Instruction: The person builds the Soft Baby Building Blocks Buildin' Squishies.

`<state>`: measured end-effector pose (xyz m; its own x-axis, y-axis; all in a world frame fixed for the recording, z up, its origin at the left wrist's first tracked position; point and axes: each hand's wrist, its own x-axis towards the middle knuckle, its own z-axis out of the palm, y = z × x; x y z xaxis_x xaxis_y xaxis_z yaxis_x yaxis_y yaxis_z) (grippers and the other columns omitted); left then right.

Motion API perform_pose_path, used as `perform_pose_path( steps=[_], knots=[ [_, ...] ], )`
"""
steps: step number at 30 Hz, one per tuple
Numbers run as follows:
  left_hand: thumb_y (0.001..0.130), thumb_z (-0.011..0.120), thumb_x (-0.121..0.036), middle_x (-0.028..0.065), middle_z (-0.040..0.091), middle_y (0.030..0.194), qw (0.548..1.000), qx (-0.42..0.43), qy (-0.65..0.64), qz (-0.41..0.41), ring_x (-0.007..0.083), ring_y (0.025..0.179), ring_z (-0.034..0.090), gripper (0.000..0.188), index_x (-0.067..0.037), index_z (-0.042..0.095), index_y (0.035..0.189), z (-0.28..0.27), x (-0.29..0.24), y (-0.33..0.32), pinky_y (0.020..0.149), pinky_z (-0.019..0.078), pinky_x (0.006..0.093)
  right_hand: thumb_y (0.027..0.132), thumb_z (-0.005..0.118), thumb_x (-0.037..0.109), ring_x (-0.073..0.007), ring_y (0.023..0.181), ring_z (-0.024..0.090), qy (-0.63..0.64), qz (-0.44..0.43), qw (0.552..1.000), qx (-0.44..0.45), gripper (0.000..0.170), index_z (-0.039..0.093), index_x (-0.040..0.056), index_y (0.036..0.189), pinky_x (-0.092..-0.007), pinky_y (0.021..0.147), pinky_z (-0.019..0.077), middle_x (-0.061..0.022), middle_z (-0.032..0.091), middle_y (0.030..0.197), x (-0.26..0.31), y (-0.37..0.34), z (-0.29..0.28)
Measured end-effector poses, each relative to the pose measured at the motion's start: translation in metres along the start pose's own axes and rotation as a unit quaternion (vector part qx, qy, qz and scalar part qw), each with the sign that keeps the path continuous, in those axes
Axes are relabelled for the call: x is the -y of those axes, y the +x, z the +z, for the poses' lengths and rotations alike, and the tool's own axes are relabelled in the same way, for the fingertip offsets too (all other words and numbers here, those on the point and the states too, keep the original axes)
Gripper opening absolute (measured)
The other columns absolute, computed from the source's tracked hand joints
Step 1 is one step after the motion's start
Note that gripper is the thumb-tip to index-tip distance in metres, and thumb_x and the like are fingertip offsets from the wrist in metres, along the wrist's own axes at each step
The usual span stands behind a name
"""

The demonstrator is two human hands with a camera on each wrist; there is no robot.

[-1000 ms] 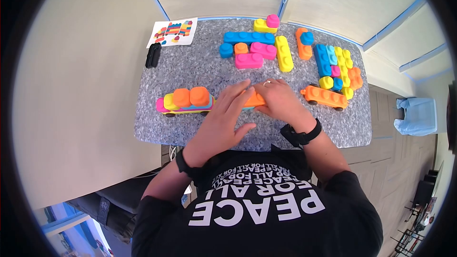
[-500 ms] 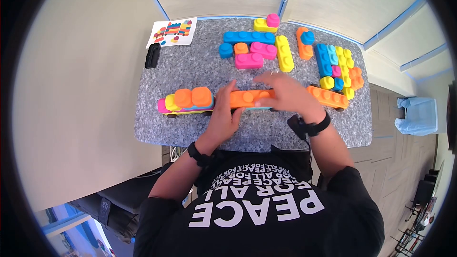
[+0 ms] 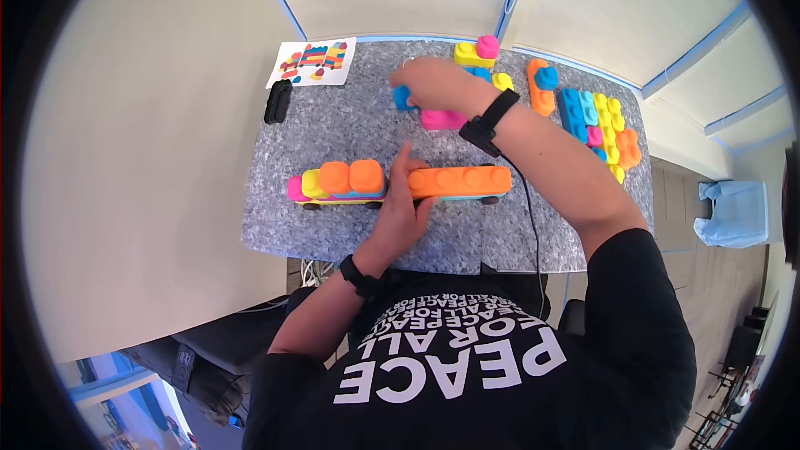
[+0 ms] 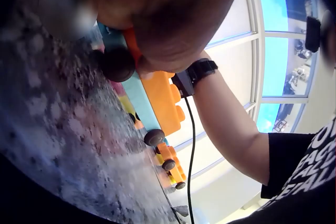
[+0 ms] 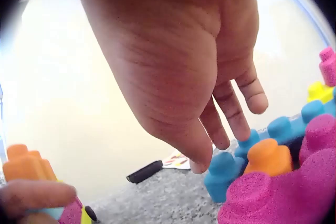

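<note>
My left hand [image 3: 398, 210] grips the left end of a wheeled toy-block car [image 3: 458, 179], an orange studded block on a turquoise base. In the left wrist view, its thumb lies against the orange side above a dark wheel [image 4: 118, 65]. To its left stands another block car [image 3: 346, 182], topped with two orange blocks over yellow, pink and blue. My right hand [image 3: 442, 85] reaches over the loose blocks at the back. Seen from the right wrist, thumb and fingers are spread around a small blue block [image 5: 222, 175], the thumb tip right at its top edge.
Pink blocks [image 3: 442, 120], an orange block [image 5: 268, 157] and a long blue block [image 5: 286, 129] surround the small blue one. Further right are several yellow blocks [image 3: 612, 129]. A picture sheet [image 3: 315, 62] and a black case [image 3: 278, 102] lie back left. A cable [image 3: 533, 225] hangs from my right wrist.
My right hand has left the orange-topped car and moved up and left to the loose blocks. My left hand stays at the car's left end. My right forearm now covers the orange wheeled car.
</note>
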<state>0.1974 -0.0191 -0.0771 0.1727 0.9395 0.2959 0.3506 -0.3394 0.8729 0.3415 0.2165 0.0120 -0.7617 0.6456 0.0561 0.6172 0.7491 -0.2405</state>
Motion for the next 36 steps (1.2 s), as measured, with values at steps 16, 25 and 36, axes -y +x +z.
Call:
perform_pose_path(
  steps=[16, 25, 36],
  knots=[
    [0.096, 0.078, 0.008, 0.0279, 0.049, 0.162, 0.999, -0.045, -0.017, 0.023, 0.0410, 0.152, 0.057, 0.116, 0.001, 0.002, 0.183, 0.010, 0.004, -0.004, 0.130, 0.0443, 0.0521, 0.090, 0.083, 0.007, -0.0362, 0.110, 0.077, 0.300, -0.009, 0.946, -0.122, 0.037, 0.083, 0.0083, 0.127, -0.0462, 0.096, 0.0623, -0.0139, 0.077, 0.118, 0.086, -0.113, -0.040],
    [0.094, 0.085, -0.003, 0.0281, 0.034, 0.175, 0.999, -0.033, -0.021, 0.004, 0.0405, 0.163, 0.046, 0.118, 0.003, 0.007, 0.183, 0.006, -0.005, -0.003, 0.134, 0.0406, 0.0525, 0.093, 0.084, 0.005, -0.0371, 0.121, 0.077, 0.318, -0.052, 0.920, -0.223, 0.039, 0.080, 0.0057, 0.132, -0.0458, 0.103, 0.0632, -0.0145, 0.077, 0.132, 0.096, -0.149, 0.020],
    [0.095, 0.085, -0.001, 0.0217, 0.045, 0.166, 0.999, -0.035, -0.031, -0.003, 0.0316, 0.150, 0.058, 0.109, 0.000, 0.018, 0.180, 0.007, 0.005, -0.005, 0.123, 0.0516, 0.0467, 0.093, 0.087, 0.005, -0.0364, 0.116, 0.081, 0.338, -0.049, 0.904, -0.258, 0.038, 0.081, 0.0048, 0.131, -0.0434, 0.099, 0.0657, -0.0167, 0.081, 0.136, 0.089, -0.152, 0.042]
  ],
)
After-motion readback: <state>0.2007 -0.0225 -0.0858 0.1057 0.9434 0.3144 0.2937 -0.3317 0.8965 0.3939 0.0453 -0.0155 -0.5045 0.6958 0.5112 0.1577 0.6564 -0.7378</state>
